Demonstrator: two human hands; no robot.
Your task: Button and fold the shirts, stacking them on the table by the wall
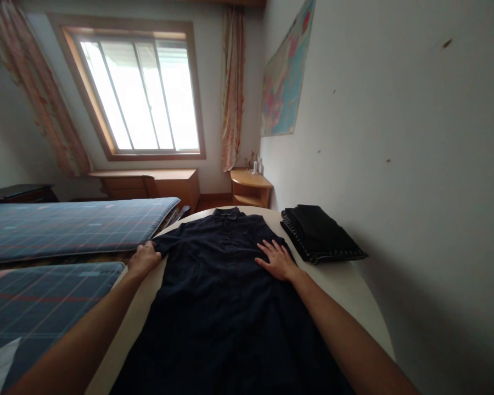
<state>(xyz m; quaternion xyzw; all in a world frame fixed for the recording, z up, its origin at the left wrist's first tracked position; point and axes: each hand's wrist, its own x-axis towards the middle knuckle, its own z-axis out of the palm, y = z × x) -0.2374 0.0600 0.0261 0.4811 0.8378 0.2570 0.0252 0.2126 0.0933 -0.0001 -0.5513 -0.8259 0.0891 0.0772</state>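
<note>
A dark navy collared shirt (226,285) lies spread over a pale round-edged table (366,296), its collar at the far end. At the table's left edge, my left hand (145,257) is closed on the end of the shirt's left-side sleeve. My right hand (276,260) rests flat on the upper right of the shirt, fingers spread and holding nothing. Just beyond that hand sits a folded stack of black cloth (319,233). The shirt's lower end runs out of view at the bottom.
Two plaid-covered cushions (78,225) stand left of the table. A white wall (415,164) runs close along the right, with a map (286,77) on it. Beyond the table are a small corner shelf (251,178), a wooden desk (173,175) and a window (144,93).
</note>
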